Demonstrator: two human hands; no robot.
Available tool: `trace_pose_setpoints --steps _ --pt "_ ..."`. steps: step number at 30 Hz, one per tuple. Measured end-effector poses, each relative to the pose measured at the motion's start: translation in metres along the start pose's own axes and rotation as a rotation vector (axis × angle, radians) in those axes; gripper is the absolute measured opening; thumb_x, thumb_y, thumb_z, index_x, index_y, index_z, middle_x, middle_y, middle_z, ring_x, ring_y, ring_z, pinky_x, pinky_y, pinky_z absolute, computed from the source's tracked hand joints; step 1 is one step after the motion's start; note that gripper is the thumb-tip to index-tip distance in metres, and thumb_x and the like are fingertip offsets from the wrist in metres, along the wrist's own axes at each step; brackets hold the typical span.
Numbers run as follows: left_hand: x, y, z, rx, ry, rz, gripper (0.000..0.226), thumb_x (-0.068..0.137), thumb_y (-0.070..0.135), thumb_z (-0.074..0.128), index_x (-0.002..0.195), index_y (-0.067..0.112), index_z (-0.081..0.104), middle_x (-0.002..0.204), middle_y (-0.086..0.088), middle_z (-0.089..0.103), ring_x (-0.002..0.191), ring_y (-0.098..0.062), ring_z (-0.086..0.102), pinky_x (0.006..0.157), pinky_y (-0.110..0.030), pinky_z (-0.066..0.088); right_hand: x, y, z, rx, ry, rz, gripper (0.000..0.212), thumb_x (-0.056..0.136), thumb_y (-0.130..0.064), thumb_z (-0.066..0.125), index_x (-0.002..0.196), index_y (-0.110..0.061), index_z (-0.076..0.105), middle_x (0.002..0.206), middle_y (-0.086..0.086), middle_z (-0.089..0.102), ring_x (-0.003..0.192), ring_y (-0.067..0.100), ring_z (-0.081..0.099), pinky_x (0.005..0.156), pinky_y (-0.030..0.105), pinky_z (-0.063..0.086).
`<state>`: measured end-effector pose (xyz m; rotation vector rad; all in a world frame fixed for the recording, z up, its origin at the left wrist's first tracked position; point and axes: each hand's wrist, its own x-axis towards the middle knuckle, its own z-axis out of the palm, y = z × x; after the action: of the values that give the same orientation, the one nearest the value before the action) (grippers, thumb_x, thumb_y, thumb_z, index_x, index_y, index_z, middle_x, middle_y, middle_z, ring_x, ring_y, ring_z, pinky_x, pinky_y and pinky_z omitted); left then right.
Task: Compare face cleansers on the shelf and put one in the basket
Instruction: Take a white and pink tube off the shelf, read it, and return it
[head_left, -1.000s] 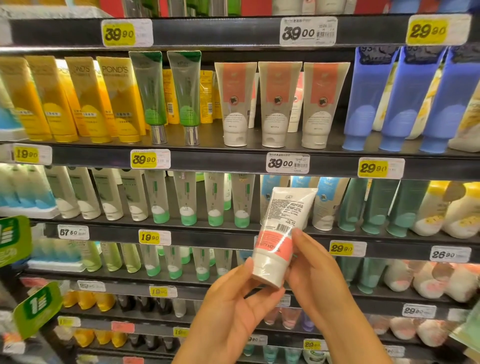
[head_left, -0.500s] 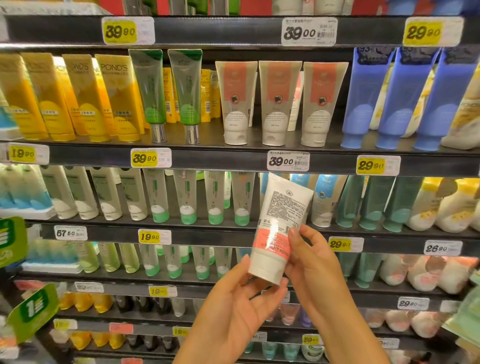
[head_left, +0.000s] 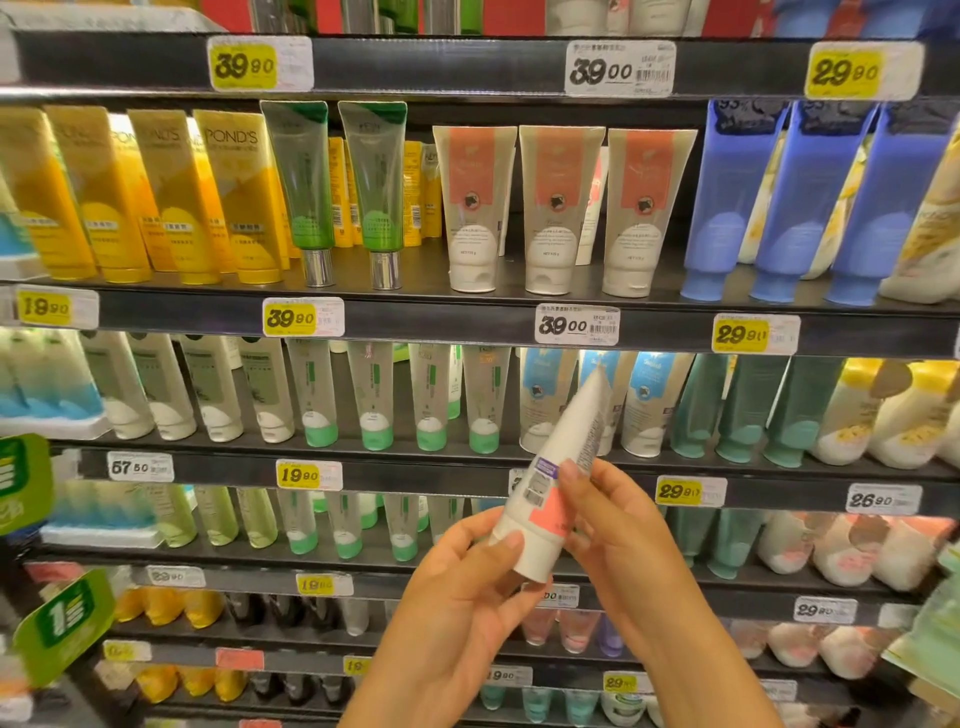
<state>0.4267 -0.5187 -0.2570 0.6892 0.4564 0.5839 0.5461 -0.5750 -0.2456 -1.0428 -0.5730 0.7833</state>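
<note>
Soft white plastic w/ a coral band, the cleanser tube (head_left: 553, 486) is held up in front of the lower shelves, cap end down, tilted right, left hand (head_left: 467, 587) pinching the cap & right hand (head_left: 618, 535) pinching its side by the printed label. Looks light and squashy, prob. a bit slick, so best gripped low at the stiff cap, not the flat crimped tip. Matching tubes (head_left: 561, 208) stand on the shelf (head_left: 467, 322) above; no basket in view.

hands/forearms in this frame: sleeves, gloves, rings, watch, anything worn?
Nothing worn that shows. The left hand and right hand are bare: no gloves, and no rings on the visible fingers. Both forearms are bare down to the bottom frame edge, with no sleeve cuff, watch or bracelet in view. Fingernails look short and unpainted.
</note>
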Motion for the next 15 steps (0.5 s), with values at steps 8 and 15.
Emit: trace_pose_setpoints --steps 8,15 --pt "-0.0023 0.0022 0.0043 -0.092 -0.012 -0.041 0.039 0.07 0.009 0.064 0.106 -0.006 0.062 0.107 -0.027 0.067 0.081 -0.036 0.068 0.073 -0.043 0.057 0.0014 -0.0015 -0.0017 0.061 -0.055 -0.002 0.038 0.067 -0.035 0.065 0.092 -0.006 0.066 0.077 0.005 0.071 0.072 0.013 0.067 0.064 0.024 0.055" --pt "-0.0023 0.004 0.0069 -0.219 -0.028 -0.159 0.05 0.071 0.018 0.063 0.114 -0.006 0.057 0.109 -0.033 0.064 0.082 -0.039 0.069 0.068 -0.045 0.059 0.0037 -0.0011 -0.0028 0.22 -0.044 -0.003 0.038 0.078 -0.028 0.053 0.106 -0.004 0.063 0.094 0.01 0.074 0.085 0.017 0.07 0.075 0.03 0.058"
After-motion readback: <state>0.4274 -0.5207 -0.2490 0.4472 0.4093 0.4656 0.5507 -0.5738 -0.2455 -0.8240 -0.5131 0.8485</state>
